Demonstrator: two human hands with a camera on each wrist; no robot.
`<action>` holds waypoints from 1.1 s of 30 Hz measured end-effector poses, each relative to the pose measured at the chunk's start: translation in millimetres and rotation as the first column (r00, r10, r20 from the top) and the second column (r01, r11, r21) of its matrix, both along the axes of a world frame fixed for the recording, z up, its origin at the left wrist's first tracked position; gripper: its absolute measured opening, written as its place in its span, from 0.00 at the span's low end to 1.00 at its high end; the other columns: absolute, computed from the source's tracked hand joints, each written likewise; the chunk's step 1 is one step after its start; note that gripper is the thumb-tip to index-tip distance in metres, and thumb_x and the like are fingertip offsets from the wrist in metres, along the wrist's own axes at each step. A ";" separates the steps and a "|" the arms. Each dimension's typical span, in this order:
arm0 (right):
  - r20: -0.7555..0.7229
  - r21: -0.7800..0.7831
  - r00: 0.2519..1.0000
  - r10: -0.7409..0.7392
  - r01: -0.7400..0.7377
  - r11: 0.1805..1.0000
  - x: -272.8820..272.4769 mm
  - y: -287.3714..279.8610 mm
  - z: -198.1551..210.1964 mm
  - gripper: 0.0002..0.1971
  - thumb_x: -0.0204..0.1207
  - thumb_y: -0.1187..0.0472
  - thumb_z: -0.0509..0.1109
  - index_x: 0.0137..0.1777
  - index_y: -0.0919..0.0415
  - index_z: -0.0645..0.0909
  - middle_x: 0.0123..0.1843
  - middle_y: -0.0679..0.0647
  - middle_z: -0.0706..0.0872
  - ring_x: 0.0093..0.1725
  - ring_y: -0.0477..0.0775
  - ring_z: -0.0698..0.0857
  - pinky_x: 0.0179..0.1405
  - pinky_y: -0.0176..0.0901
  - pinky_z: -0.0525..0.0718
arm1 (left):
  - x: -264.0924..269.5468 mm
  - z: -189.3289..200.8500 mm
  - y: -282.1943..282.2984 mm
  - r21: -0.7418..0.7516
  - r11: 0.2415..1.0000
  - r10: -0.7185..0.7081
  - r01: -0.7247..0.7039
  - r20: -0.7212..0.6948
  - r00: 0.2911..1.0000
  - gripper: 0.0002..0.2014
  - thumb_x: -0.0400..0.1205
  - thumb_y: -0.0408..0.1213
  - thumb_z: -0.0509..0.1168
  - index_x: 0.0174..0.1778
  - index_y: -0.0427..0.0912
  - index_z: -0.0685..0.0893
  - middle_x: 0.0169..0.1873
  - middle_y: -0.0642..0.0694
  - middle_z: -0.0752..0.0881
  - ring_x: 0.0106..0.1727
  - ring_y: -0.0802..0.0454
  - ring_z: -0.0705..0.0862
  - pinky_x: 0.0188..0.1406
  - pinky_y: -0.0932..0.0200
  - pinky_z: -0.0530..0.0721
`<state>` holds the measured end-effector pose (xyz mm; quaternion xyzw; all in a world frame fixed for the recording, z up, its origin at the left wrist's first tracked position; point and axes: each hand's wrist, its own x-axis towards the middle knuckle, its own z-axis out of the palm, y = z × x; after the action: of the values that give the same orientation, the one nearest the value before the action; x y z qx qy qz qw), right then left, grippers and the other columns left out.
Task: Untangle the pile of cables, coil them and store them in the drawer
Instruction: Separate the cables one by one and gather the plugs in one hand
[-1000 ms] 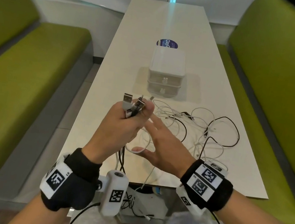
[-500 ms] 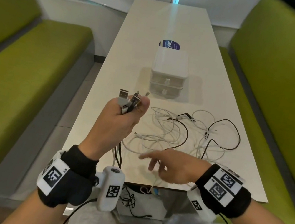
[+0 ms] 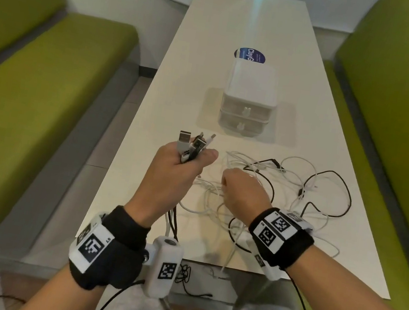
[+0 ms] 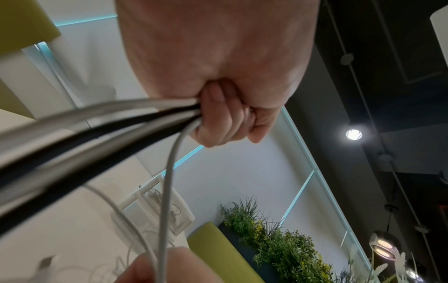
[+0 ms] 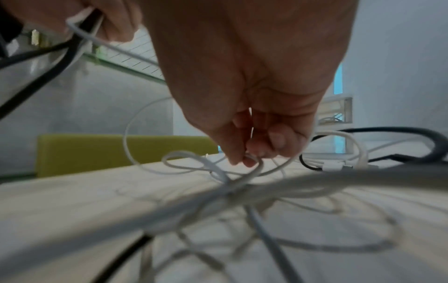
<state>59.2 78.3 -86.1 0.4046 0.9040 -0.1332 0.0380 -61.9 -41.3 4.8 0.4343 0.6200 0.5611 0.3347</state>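
Note:
My left hand [image 3: 182,167] is raised over the table's near left part and grips a bundle of white and black cable ends [image 3: 193,143], plugs sticking up above the fist. In the left wrist view its curled fingers [image 4: 218,118] clamp several cables [image 4: 101,122]. My right hand [image 3: 241,196] is down on the tangled pile of white and black cables [image 3: 298,186]; in the right wrist view its fingertips [image 5: 244,159] pinch a white cable loop [image 5: 213,166] at the tabletop. The small white two-drawer box [image 3: 247,102] stands beyond the pile, both drawers closed.
The long white table [image 3: 218,35] runs away from me, with a blue round sticker [image 3: 250,54] behind the drawer box. Green benches [image 3: 31,99] flank both sides. Cables hang over the near table edge [image 3: 228,267] toward the floor.
My right hand has dropped from beside the left hand, fingers spread, down onto the pile and closed its fingers on a white cable. The left hand keeps hold of the plug bundle.

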 end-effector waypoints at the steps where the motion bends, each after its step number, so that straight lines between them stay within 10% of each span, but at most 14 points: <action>1: -0.086 -0.020 0.995 -0.043 0.042 0.999 0.2 1.1 4.8 0.03 0.81 0.64 0.59 0.51 0.58 0.74 0.53 0.56 0.82 0.50 0.61 0.82 0.42 0.49 0.75 | -1.1 0.2 0.0 0.002 1.000 0.009 -0.009 0.005 1.000 0.23 0.84 0.38 0.66 0.27 0.45 0.63 0.22 0.51 0.61 0.21 0.56 0.58 0.25 0.59 0.58; 5: -0.397 -0.153 0.893 -0.212 0.163 0.975 10.4 -4.6 36.5 0.03 0.81 0.60 0.61 0.48 0.58 0.74 0.43 0.53 0.84 0.40 0.58 0.83 0.37 0.48 0.78 | -2.3 2.1 -4.2 0.024 1.000 0.013 -0.013 0.013 1.000 0.23 0.85 0.39 0.66 0.27 0.43 0.62 0.22 0.50 0.61 0.21 0.56 0.58 0.25 0.59 0.58; 9: -0.638 -0.455 0.710 -0.298 -0.036 0.890 34.9 -29.2 74.0 0.05 0.78 0.68 0.66 0.43 0.61 0.73 0.39 0.57 0.83 0.27 0.60 0.88 0.30 0.55 0.88 | 0.2 5.6 -14.1 0.059 0.998 0.027 -0.027 0.002 1.000 0.22 0.85 0.41 0.65 0.27 0.41 0.65 0.22 0.50 0.62 0.21 0.55 0.60 0.25 0.58 0.58; 16: -0.376 -0.644 0.925 0.060 -0.307 0.701 86.7 -53.4 86.9 0.05 0.74 0.70 0.73 0.39 0.65 0.79 0.32 0.53 0.87 0.33 0.59 0.90 0.39 0.57 0.90 | 9.7 10.8 -29.5 0.079 0.994 0.086 -0.081 -0.068 0.994 0.25 0.81 0.38 0.70 0.24 0.39 0.62 0.21 0.44 0.61 0.23 0.50 0.59 0.26 0.54 0.60; 21: -0.030 -0.582 0.934 0.357 -0.307 0.753 95.2 -54.0 69.6 0.07 0.73 0.65 0.69 0.44 0.53 0.86 0.41 0.46 0.90 0.35 0.42 0.87 0.44 0.40 0.85 | 11.0 15.3 -28.3 0.100 0.991 0.091 -0.093 0.022 0.996 0.25 0.82 0.42 0.69 0.22 0.50 0.63 0.20 0.50 0.60 0.21 0.52 0.57 0.25 0.58 0.58; 25: 0.200 -0.242 0.953 0.227 -0.176 0.954 86.3 -44.5 61.6 0.14 0.77 0.65 0.62 0.49 0.47 0.85 0.48 0.45 0.84 0.45 0.47 0.82 0.46 0.42 0.81 | 11.8 18.6 -28.0 0.133 0.985 0.099 -0.107 0.065 0.993 0.26 0.85 0.42 0.66 0.23 0.46 0.63 0.20 0.46 0.60 0.19 0.54 0.57 0.20 0.63 0.59; 33: -0.087 -0.019 0.994 0.063 -0.065 0.998 11.7 -21.2 51.2 0.11 0.82 0.57 0.59 0.55 0.54 0.83 0.52 0.53 0.86 0.53 0.58 0.84 0.51 0.50 0.82 | 4.0 16.9 -23.9 0.133 0.990 0.035 -0.057 0.163 0.986 0.21 0.84 0.48 0.61 0.27 0.45 0.65 0.23 0.45 0.59 0.20 0.55 0.56 0.16 0.66 0.56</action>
<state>70.9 57.1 -34.8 0.3689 0.9157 -0.1590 0.0072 -57.9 -65.2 21.7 0.3956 0.5610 0.6429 0.3398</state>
